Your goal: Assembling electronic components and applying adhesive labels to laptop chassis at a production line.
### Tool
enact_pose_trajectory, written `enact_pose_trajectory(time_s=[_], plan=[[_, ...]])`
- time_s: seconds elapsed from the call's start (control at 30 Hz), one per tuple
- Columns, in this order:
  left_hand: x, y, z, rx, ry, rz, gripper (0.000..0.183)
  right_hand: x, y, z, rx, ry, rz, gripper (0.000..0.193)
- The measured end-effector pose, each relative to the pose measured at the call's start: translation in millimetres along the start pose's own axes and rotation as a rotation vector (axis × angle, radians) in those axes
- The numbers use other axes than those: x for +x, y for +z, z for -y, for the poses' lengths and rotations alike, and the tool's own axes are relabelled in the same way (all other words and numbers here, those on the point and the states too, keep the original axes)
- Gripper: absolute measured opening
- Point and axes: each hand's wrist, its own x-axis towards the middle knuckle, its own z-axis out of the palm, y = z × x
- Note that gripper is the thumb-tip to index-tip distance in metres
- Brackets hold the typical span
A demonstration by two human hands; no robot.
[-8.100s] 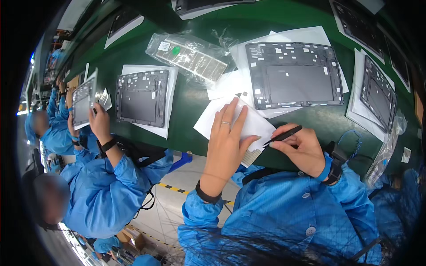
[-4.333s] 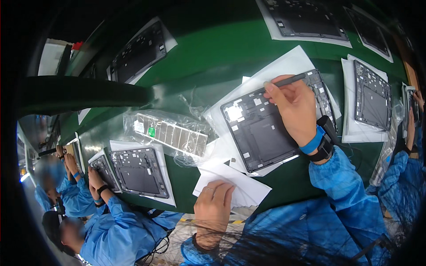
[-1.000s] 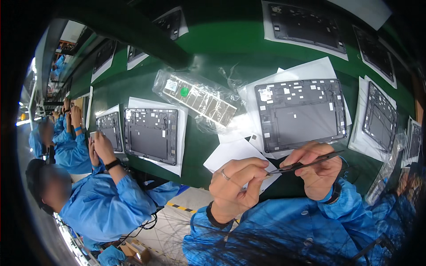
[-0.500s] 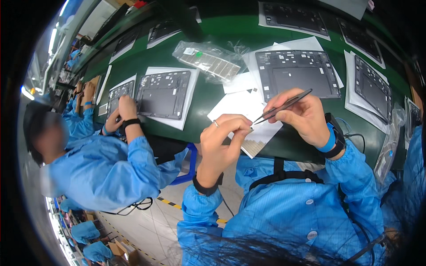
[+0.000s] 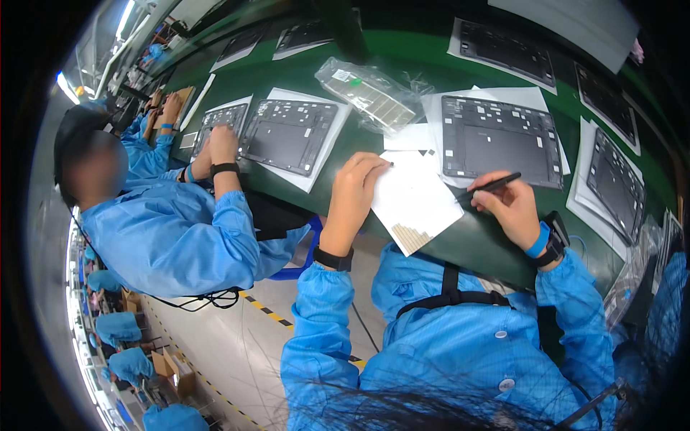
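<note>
Currently, the right hand [image 5: 515, 210] grips black tweezers [image 5: 497, 182] right of the white sheet [image 5: 411, 188]. At the sheet's left edge, the left hand [image 5: 350, 192] is curled, its hold unclear; 1 dark panel [image 5: 499, 147] lies beyond the tweezers.

Green worktop [image 5: 474, 251]; pale floor [image 5: 237, 345], yellow-black tape [image 5: 266, 309]; blue frame [image 5: 314, 238], probably stool; bright tube light [image 5: 125, 19] upper left.

I read green on the worktop [image 5: 424, 61]. Sheet [image 5: 413, 179] at 2 o'clock white; strips [image 5: 410, 237] at its 6 o'clock corner beige. Tweezers [image 5: 498, 183] at 3 black. Panel [image 5: 503, 144] at 2, farther out: dark grey, scattered white patches. Clear bag [image 5: 330, 72] at 12: beige segments [image 5: 388, 108], green dot [image 5: 356, 82]. My sleeves [image 5: 320, 302] blue. Floor tape [image 5: 266, 309] at 7: yellow-black stripes.
</note>
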Motion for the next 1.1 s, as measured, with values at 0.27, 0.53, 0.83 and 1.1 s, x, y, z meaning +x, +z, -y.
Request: enact_pose_trajectory(time_s=[0.27,0.53,0.83,1.1], plan=[[-5,12,2,-0.023,-0.226,0.026,0.017,-1,0,4,-0.276,-0.020,0.069,0.017],[-1,7,-5,0.056,-0.296,0.048,0.025,-1,-3,5,-0.225,0.015,0.143,0.027],[-12,5,9,-0.296,-0.356,-0.082,0.015,-8,-9,-3,-0.111,-0.033,0.092,0.013],[52,3,-55,-0.291,-0.142,0.001,0.009,-44,-45,91,0.202,0.049,-0.203,0.025]])
